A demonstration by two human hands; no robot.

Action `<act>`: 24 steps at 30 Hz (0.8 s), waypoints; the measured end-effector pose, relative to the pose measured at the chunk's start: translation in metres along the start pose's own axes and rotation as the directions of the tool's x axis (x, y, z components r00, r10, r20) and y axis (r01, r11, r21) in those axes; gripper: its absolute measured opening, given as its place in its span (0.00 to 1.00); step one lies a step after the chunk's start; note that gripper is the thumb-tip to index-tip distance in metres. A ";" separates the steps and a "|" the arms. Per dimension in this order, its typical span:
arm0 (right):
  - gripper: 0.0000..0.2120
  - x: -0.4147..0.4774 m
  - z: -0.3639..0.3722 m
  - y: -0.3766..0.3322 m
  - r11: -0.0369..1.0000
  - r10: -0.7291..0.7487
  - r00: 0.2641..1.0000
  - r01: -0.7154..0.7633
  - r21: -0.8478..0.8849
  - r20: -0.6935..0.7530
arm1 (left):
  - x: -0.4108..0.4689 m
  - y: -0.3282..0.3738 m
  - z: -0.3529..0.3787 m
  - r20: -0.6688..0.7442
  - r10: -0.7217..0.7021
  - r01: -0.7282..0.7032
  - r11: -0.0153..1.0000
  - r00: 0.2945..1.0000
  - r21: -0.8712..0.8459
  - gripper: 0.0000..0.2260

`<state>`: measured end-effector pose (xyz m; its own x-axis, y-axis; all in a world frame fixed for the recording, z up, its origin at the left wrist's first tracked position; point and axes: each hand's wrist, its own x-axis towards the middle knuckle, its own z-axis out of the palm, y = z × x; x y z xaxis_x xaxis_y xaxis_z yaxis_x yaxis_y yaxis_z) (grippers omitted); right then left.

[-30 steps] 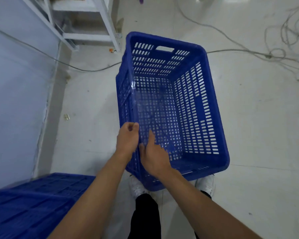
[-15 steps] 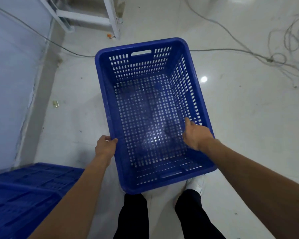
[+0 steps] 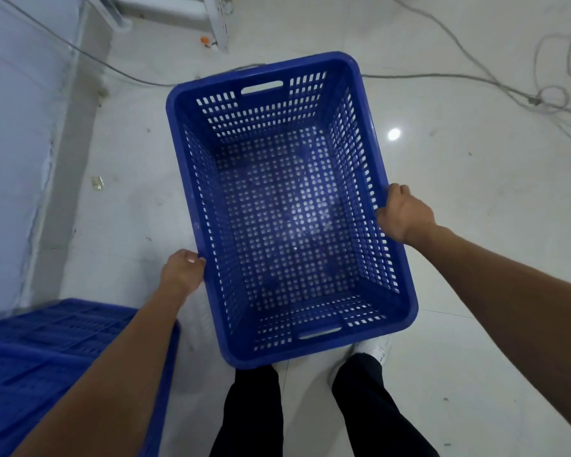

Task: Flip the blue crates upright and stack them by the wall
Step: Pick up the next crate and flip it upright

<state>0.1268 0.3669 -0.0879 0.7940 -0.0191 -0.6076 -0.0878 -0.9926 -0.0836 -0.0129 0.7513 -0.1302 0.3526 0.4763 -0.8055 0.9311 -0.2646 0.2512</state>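
Observation:
A blue perforated crate (image 3: 287,225) is upright with its open top facing me, held above the floor in front of my legs. My left hand (image 3: 183,270) grips its left long rim. My right hand (image 3: 402,212) grips the right long rim, fingers curled over the edge. A second blue crate (image 3: 47,364) sits upside down at the lower left, its ribbed bottom facing up, partly hidden by my left forearm. The pale wall (image 3: 10,143) runs along the left side.
White shelf legs (image 3: 216,24) stand on the floor at the top. A cable (image 3: 89,57) trails along the wall and grey cables (image 3: 548,97) lie tangled at the upper right. A small scrap (image 3: 97,183) lies near the wall's base. My feet (image 3: 374,349) stand under the crate.
The crate has turned from tilted on its side to upright and level. My right hand moved from the left wall across to the right rim; my left hand stays on the left rim.

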 end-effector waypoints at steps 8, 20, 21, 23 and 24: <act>0.27 0.028 0.001 -0.007 0.978 0.145 0.980 -0.163 0.130 0.140 | 0.000 0.044 -0.002 -0.091 0.114 -0.101 0.985 0.989 0.142 0.16; 0.18 0.049 0.017 0.013 0.973 0.188 0.979 -0.196 0.123 0.076 | 0.004 0.057 0.009 -0.044 0.197 -0.174 0.934 0.979 0.313 0.18; 0.18 0.050 0.017 0.014 0.974 0.186 0.980 -0.194 0.117 0.077 | 0.004 0.057 0.011 -0.055 0.204 -0.178 0.933 0.977 0.313 0.18; 0.18 0.052 0.017 0.014 0.975 0.188 0.980 -0.195 0.108 0.070 | 0.003 0.057 0.014 -0.085 0.223 -0.186 0.932 0.971 0.311 0.19; 0.18 0.052 0.017 0.014 0.974 0.191 0.979 -0.197 0.108 0.065 | 0.002 0.057 0.015 -0.100 0.226 -0.186 0.933 0.969 0.307 0.19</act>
<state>0.1567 0.3543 -0.1338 0.7221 -0.2009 -0.6620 -0.3072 -0.9505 -0.0466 0.0396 0.7245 -0.1253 0.5616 0.4852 -0.6702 0.7745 -0.5933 0.2195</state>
